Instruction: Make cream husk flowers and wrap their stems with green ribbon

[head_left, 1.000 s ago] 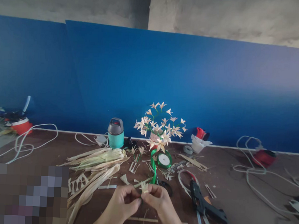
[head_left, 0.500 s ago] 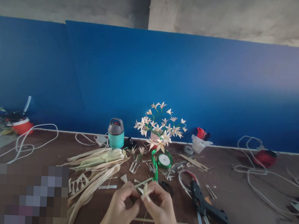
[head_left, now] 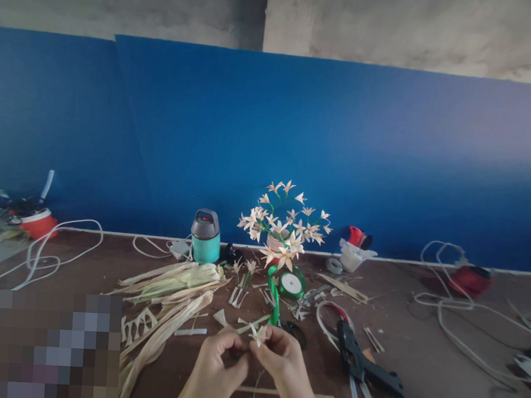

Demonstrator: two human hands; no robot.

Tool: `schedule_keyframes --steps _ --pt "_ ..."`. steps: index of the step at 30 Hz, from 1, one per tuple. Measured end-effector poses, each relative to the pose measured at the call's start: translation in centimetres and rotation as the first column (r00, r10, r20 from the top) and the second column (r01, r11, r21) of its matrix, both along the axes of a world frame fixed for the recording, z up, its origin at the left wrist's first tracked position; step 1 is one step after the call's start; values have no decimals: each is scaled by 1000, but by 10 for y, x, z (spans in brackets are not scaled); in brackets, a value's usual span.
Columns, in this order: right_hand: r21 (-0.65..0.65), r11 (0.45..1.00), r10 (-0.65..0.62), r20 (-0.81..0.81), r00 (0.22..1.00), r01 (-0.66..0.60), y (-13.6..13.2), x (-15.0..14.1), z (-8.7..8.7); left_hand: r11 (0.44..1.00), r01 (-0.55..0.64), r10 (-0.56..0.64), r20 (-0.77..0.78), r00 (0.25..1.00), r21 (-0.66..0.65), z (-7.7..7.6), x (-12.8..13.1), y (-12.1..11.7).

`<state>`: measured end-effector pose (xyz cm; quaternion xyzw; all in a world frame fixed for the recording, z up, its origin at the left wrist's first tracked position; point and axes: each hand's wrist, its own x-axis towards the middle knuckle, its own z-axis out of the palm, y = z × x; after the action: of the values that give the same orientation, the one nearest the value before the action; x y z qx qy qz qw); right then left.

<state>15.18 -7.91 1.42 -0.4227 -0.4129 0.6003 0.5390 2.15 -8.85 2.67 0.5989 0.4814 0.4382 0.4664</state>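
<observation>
Between my two hands is a small pale flower that looks made of dried husk (head_left: pixel 257 334), its petals spread upward. My right hand (head_left: pixel 281 354) pinches it at the petals with thumb and forefinger. Just under the flower, my left hand (head_left: pixel 224 357) is closed with thumb and fingertips together; a bit of green shows there, probably the stem, mostly hidden by the fingers. A green ribbon (head_left: pixel 273 297) runs from its spool (head_left: pixel 292 282) down to behind my right hand. Black-handled scissors (head_left: pixel 294 333) lie partly hidden behind that hand.
Dried husks (head_left: pixel 176 283) lie at the left. A pot of husk flowers (head_left: pixel 278 241) stands at the back beside a teal lidded container (head_left: pixel 205 246). A black glue gun (head_left: pixel 364 361) with its cord lies at the right, and a thin stick (head_left: pixel 286 394) lies below my hands.
The flower has turned a little between my fingers, and its petals now point another way. Both hands stay in almost the same place.
</observation>
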Motion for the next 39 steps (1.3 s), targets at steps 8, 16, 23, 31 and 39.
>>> schedule_keyframes --steps 8,16,23,31,39 --pt "-24 998 62 -52 997 -63 1 3 1 970 58 -22 151 988 -238 -1 -1 6" --pt "-151 967 170 -214 962 -204 -8 9 15 904 160 68 501 863 -397 -8 -2 3" --pt "-116 973 162 -269 949 -199 -7 8 18 912 179 8 453 892 -369 -4 -2 4" --pt "-98 981 144 -231 962 -170 -1 8 6 986 41 -27 86 996 -164 -13 -1 9" --pt "-119 980 144 -129 981 -160 2 9 1 970 90 -59 141 988 -225 -5 -2 8"
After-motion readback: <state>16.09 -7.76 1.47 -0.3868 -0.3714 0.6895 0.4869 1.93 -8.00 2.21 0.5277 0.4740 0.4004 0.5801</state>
